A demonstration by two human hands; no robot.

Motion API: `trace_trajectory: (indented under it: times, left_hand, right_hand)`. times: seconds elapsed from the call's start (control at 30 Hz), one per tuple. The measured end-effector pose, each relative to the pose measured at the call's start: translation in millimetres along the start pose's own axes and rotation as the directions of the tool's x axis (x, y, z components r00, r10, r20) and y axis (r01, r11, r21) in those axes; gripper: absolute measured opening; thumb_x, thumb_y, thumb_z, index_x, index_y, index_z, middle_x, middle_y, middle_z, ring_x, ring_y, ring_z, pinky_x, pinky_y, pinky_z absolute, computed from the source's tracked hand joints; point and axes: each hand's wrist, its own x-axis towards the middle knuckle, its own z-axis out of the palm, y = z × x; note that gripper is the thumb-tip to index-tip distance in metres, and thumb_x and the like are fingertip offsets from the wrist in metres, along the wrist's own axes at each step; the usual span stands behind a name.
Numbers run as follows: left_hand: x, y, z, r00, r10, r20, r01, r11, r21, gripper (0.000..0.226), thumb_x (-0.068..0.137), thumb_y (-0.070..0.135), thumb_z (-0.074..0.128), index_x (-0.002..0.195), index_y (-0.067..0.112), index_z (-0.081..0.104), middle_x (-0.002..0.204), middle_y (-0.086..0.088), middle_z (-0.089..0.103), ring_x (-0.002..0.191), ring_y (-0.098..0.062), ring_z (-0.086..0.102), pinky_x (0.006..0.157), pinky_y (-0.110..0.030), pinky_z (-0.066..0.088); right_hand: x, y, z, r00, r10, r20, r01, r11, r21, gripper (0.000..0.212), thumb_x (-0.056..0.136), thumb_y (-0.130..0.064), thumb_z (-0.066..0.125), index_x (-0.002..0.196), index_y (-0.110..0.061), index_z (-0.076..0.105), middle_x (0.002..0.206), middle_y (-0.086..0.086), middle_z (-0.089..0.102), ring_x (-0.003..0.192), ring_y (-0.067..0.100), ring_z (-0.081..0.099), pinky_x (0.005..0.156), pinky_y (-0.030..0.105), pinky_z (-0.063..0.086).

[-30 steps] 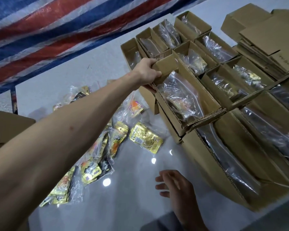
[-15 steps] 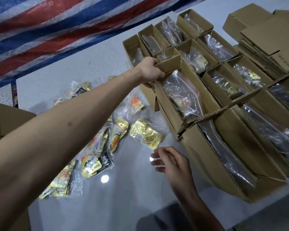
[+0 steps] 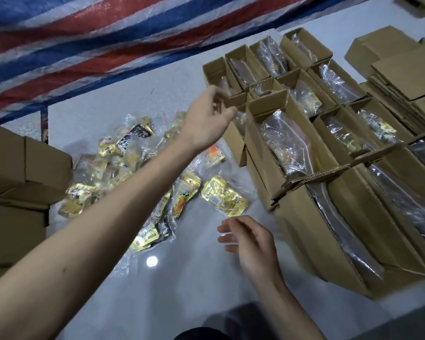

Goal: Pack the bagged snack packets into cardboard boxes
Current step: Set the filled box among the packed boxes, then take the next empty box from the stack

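The open cardboard boxes (image 3: 304, 229) stand packed side by side in rows on the right half of the surface (image 3: 103, 290), mouths up, each with a clear bag of packets inside. Beyond them on the right lies a stack of flattened cardboard (image 3: 402, 77). Closed cartons (image 3: 15, 173) are stacked at the left edge. The surface is pale grey and glossy and shows a round light reflection (image 3: 152, 261). A tarpaulin (image 3: 96, 38) striped blue, red and white borders it at the top. The loose bagged snack packets (image 3: 130, 168) lie in a heap at centre left. The left forearm crosses above the heap and hides part of it. One gold packet (image 3: 222, 195) lies flat at the heap's right edge, just beside the boxes. The front box (image 3: 261, 153) has its long axis running from upper left to lower right, and the clear bag (image 3: 286, 143) in it lies along that axis. The left hand (image 3: 206, 119) hangs at the upper-left end of this row, with thumb and fingers apart in a loose curve at a small end flap (image 3: 234, 101). Contact with the flap cannot be determined because of blur. The right hand (image 3: 248, 239) hovers over the surface near the gold packet, with its fingers relaxed and slightly curled, holding nothing.
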Motion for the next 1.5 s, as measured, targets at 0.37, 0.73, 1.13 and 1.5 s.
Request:
trace_trajectory:
  times: [0.37,0.73,1.13,1.5]
  left_hand:
    - [-247.5,-173.7,-162.3,0.804,-0.402,-0.438,0.438,0.899,-0.020,0.022,0.087,-0.001,0.064,0.084,0.021,0.063,0.081,0.010,0.066,0.068,-0.001,0.058,0.061,-0.014,0.045]
    - [-478.8,-286.2,-221.1,0.533,-0.610,-0.586,0.845,0.416,0.336,0.032,0.082,0.023,0.068,0.112,0.016,0.060,0.111,-0.009,0.060,0.104,-0.035,0.056,0.085,-0.045,0.044]
    - [-527.3,-303.1,-198.2,0.526,-0.628,-0.574,0.850,0.390,0.354,0.035,0.079,0.014,0.072,0.111,0.007,0.060,0.106,-0.015,0.062,0.100,-0.036,0.058,0.084,-0.046,0.043]
    - [-571.6,-293.5,-304.8,0.365,-0.418,-0.832,0.906,0.367,0.212,0.056,0.078,0.000,0.065,0.132,0.005,0.049,0.117,-0.025,0.059,0.098,-0.045,0.058,0.081,-0.053,0.044]
  right_hand:
    - [-37.2,-10.3,118.7,0.936,-0.002,0.352,0.058,0.987,-0.148,0.029,0.098,-0.014,0.057,0.075,-0.019,0.074,0.079,0.002,0.074,0.075,0.015,0.070,0.064,0.022,0.052]
    - [-118.0,17.4,215.0,0.860,0.026,0.509,0.135,0.951,-0.277,0.021,0.096,-0.013,0.061,0.078,-0.012,0.073,0.082,0.007,0.074,0.073,0.016,0.070,0.065,0.025,0.054]
    - [-167.4,46.9,254.4,0.888,0.061,0.456,0.122,0.924,-0.363,0.020,0.096,-0.012,0.060,0.081,-0.009,0.072,0.085,0.007,0.074,0.074,0.018,0.071,0.067,0.029,0.054]
    - [-190.9,62.2,292.4,0.865,0.063,0.498,0.155,0.910,-0.384,0.022,0.097,-0.012,0.059,0.079,-0.013,0.073,0.084,0.004,0.075,0.076,0.019,0.072,0.071,0.032,0.056]
